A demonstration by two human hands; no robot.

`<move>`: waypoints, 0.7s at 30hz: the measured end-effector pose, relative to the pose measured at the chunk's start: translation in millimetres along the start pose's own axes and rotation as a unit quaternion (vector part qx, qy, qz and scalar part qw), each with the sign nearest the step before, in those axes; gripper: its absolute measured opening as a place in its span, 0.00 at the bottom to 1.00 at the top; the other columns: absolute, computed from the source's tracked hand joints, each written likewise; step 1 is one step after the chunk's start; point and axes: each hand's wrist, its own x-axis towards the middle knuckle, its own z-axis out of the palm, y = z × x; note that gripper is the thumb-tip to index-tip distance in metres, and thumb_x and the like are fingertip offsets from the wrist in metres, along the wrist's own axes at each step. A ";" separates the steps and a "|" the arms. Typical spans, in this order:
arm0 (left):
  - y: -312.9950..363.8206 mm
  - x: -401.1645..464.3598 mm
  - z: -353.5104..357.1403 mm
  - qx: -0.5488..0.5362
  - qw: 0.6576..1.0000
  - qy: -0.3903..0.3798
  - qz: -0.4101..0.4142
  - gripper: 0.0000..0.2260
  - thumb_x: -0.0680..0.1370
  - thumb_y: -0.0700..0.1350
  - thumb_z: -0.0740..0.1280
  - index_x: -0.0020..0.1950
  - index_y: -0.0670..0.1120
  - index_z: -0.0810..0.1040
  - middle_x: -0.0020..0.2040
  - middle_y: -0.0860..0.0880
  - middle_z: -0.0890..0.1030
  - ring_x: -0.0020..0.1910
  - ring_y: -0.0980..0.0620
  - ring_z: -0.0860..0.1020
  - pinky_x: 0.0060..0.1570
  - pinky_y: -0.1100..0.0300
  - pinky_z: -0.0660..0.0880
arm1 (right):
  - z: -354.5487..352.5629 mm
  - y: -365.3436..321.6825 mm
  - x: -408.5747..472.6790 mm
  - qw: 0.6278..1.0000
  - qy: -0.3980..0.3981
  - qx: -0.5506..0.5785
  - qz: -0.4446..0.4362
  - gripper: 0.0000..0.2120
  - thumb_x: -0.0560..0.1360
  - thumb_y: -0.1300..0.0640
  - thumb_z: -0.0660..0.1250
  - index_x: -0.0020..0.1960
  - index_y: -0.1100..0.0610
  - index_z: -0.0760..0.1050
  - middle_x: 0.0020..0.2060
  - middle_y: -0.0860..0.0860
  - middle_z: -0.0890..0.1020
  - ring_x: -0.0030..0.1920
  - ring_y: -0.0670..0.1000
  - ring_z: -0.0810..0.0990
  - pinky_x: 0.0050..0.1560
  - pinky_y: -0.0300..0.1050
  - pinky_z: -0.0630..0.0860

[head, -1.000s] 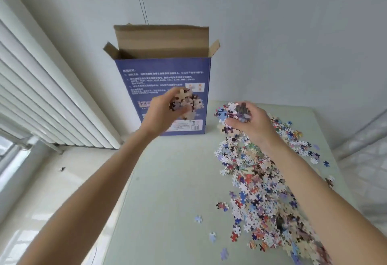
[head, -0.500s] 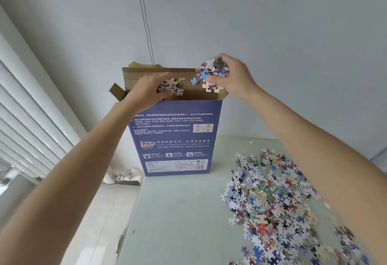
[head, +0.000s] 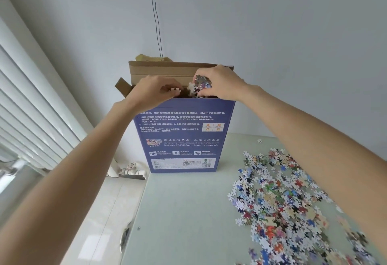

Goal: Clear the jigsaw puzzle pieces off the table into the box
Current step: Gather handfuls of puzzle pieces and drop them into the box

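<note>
A tall blue puzzle box (head: pixel 184 137) stands upright at the back of the pale green table (head: pixel 184 218), its brown top flaps open. Both my hands are over its open mouth. My left hand (head: pixel 156 91) grips a few pale puzzle pieces (head: pixel 175 91) at the fingertips, just above the front rim. My right hand (head: pixel 217 83) holds a handful of puzzle pieces (head: pixel 200 86) right at the opening. A wide scatter of loose jigsaw pieces (head: pixel 287 197) covers the right side of the table.
A white radiator (head: pixel 31 105) lines the left wall, with a pipe valve (head: pixel 130 168) beside the table's back left corner. A thin black cord (head: pixel 156 15) hangs down the wall behind the box. A single stray piece (head: pixel 259 140) lies near the table's back edge.
Both hands rose from the table with handfuls of pieces to the box top. Since half a second ago they have lowered into the opening and drawn closer together.
</note>
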 end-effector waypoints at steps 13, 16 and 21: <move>1.4 -8.2 -2.0 0.012 0.995 0.097 0.006 0.03 0.74 0.46 0.70 0.45 0.52 0.83 0.36 0.57 0.79 0.37 0.56 0.78 0.42 0.55 0.77 | -0.1 -0.2 3.6 0.996 -0.044 0.062 -0.038 0.07 0.72 0.61 0.70 0.49 0.55 0.82 0.44 0.48 0.84 0.43 0.41 0.79 0.50 0.34 0.73; 3.3 -11.4 -0.6 0.017 0.995 0.102 0.003 0.04 0.75 0.49 0.68 0.46 0.52 0.82 0.37 0.57 0.80 0.36 0.58 0.77 0.41 0.58 0.76 | 4.0 0.9 3.0 0.998 -0.031 0.040 -0.044 0.07 0.73 0.58 0.69 0.49 0.54 0.83 0.44 0.45 0.83 0.41 0.39 0.75 0.43 0.25 0.64; 12.9 -20.1 1.4 0.031 0.989 0.142 0.022 0.05 0.76 0.48 0.66 0.46 0.52 0.82 0.39 0.58 0.81 0.37 0.58 0.77 0.38 0.55 0.77 | 7.1 1.0 -4.4 0.998 0.020 0.045 -0.033 0.10 0.74 0.63 0.68 0.54 0.56 0.81 0.47 0.48 0.82 0.41 0.45 0.76 0.46 0.35 0.71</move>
